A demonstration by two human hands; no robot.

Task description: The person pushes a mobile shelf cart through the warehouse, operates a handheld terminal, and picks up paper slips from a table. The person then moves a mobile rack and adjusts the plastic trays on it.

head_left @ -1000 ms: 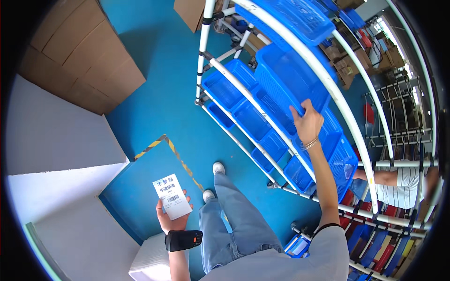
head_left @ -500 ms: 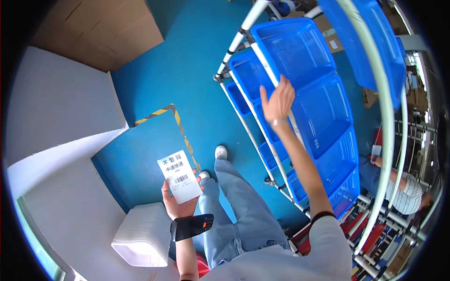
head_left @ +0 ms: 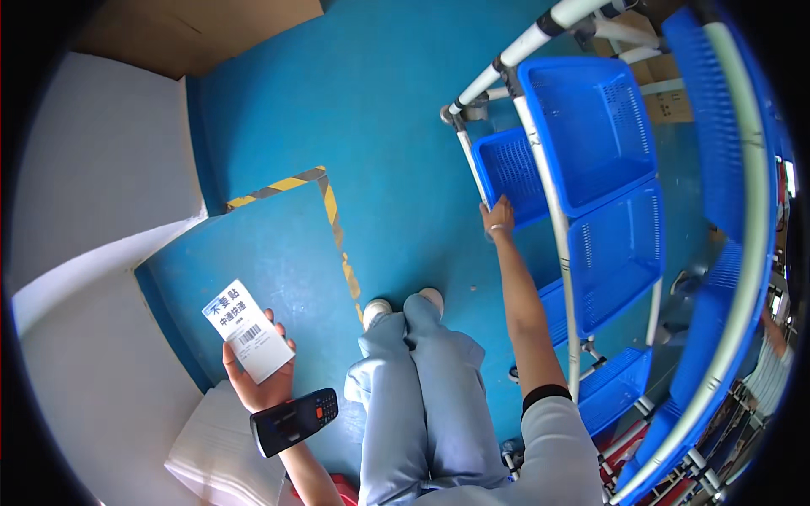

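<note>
My left hand (head_left: pixel 263 384) is closed round a white paper label (head_left: pixel 248 333) printed with dark writing and a barcode, its face turned up. A black handheld scanner (head_left: pixel 295 422) is strapped at my left wrist. My right hand (head_left: pixel 498 218) reaches out to a wheeled rack of white tubes and closes on a lower white tube (head_left: pixel 471 165), at the corner of a small blue basket (head_left: pixel 516 173). The fingers' far side is hidden there. Higher on the rack sit larger blue baskets (head_left: pixel 590 135), nothing visible inside.
More blue baskets and a pale curved tube (head_left: pixel 753 177) stand close on the right. Stacked white bins (head_left: pixel 228 447) are at lower left beside a white wall (head_left: pixel 101 169). Cardboard (head_left: pixel 194 29) lies at upper left. Yellow-black tape (head_left: pixel 278 190) marks the floor. Another person (head_left: pixel 769 371) is at far right.
My right hand has come down from the upper baskets to the lower tube. The left hand with the label has shifted left and slightly down. My feet have moved, and the rack appears farther right.
</note>
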